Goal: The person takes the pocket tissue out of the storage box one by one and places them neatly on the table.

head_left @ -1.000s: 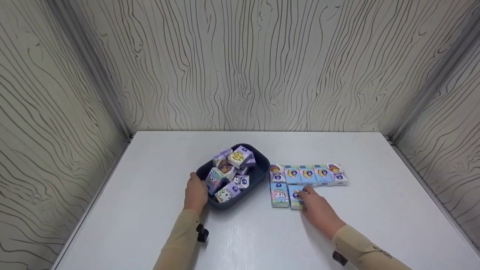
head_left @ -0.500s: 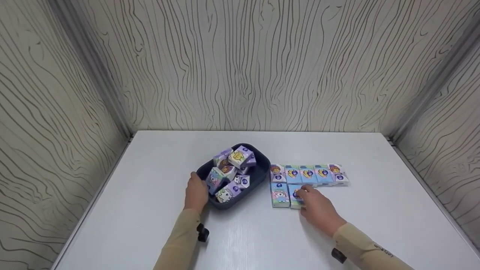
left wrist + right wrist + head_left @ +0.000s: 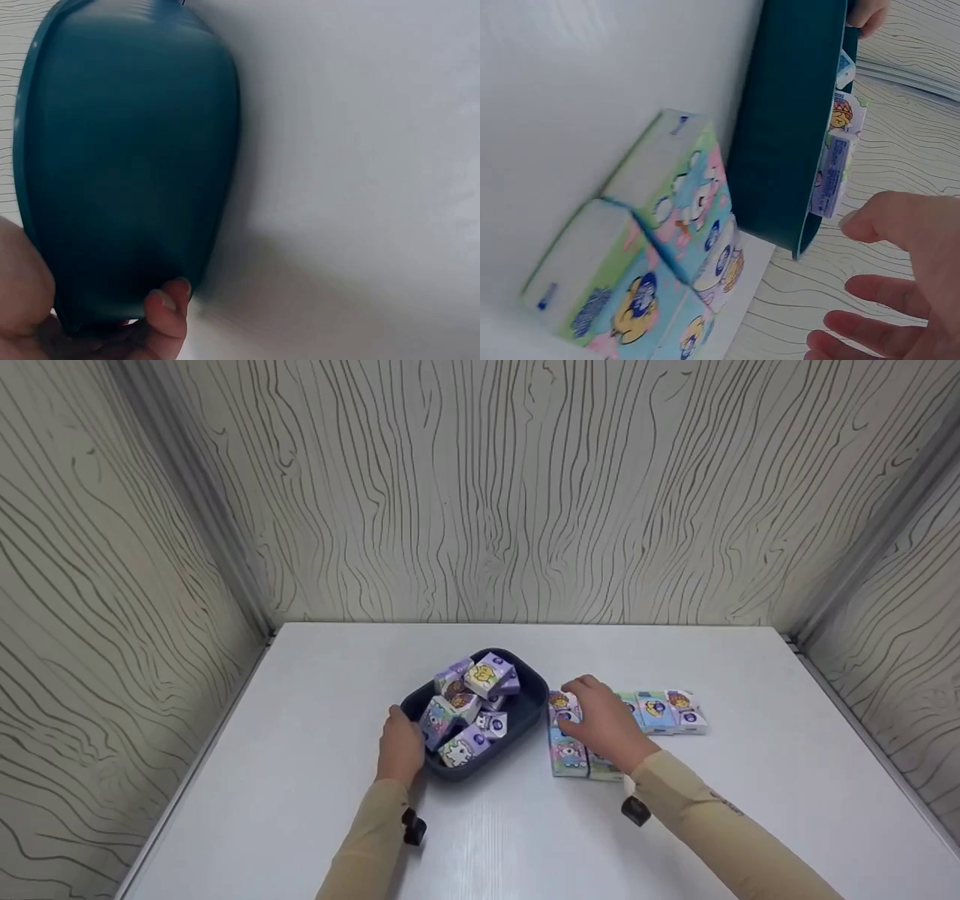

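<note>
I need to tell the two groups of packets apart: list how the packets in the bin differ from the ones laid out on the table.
The packets in the bin lie heaped and tilted at odd angles; the packets on the table lie flat, side by side in rows. The bin's heap shows mostly purple wrappers, the rows mostly light blue. The left hand grips the dark blue bin; the right hand hovers open over the rows. Both groups are small cartoon-printed packets.

Dark blue tub (image 3: pixel 534 699) sat on table, heaped with small tissue packs (image 3: pixel 472 701); more packs (image 3: pixel 660 711) lay flat in rows beside it.

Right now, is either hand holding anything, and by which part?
The left hand grips the tray by its near-left rim. The right hand holds nothing, fingers spread.
</note>
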Motion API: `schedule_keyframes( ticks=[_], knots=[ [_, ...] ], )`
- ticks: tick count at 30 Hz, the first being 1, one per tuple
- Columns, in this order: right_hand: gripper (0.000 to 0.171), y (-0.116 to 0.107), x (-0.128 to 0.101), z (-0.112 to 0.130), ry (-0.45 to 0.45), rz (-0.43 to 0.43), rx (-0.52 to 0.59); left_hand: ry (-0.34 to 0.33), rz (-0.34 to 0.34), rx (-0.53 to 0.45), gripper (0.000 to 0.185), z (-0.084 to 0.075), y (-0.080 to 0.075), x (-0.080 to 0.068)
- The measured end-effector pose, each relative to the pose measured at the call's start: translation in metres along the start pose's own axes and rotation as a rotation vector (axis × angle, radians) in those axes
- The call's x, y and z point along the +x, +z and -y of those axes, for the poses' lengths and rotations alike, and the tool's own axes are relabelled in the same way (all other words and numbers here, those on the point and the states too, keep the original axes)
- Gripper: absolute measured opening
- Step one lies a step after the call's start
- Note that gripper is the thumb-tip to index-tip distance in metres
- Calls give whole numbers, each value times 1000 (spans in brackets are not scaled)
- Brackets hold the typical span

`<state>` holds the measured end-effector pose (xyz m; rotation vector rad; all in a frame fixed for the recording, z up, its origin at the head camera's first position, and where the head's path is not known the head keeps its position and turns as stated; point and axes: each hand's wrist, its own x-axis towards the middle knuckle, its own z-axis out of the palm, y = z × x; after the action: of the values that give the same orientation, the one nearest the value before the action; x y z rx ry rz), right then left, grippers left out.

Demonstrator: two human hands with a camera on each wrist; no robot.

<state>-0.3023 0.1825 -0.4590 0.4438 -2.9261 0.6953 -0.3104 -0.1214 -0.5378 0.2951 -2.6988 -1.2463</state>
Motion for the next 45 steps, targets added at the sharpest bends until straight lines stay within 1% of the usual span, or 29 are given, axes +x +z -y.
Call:
schedule_keyframes(
  ticks=[2, 5, 8, 12, 14, 18, 21, 24, 27, 29, 35, 40, 45],
  knots=[
    [49, 5, 11, 9, -33, -10, 3, 8, -6, 13, 49, 1, 0, -1],
    [52, 15, 27, 23, -47, 8, 21, 33, -27, 33, 48, 1, 0, -1],
    [54, 25, 41, 36, -51, 37, 30, 24, -36, 36, 47, 1, -1, -1],
    [58, 38, 58, 47, -57, 65, 22, -6, -29, 26, 48, 1, 1, -1],
    [60, 43, 64, 50, -47, 77, 22, -5, -25, 21, 48, 1, 2, -1],
    [60, 51, 73, 50, 1, 112, 35, -2, -20, 12, 49, -1, 4, -1],
    [57, 56, 77, 50, 7, 109, 36, -9, -26, 10, 49, 0, 5, -1],
    [52, 62, 80, 51, -6, 81, 30, -15, -25, 7, 50, 0, 5, 0],
    [49, 67, 81, 51, 3, 57, 23, -18, -20, 5, 50, 0, 3, 0],
    [48, 70, 81, 51, 16, 43, 21, -9, -20, 3, 50, 0, 2, 0],
    [41, 77, 79, 50, 9, -15, -6, 28, -42, 9, 46, -1, 2, -1],
    [42, 77, 78, 50, 20, -39, 63, 12, -34, 7, 47, -1, 2, -1],
    [48, 74, 76, 50, 11, -70, 119, -1, -26, 9, 48, 0, 2, 0]
  ],
)
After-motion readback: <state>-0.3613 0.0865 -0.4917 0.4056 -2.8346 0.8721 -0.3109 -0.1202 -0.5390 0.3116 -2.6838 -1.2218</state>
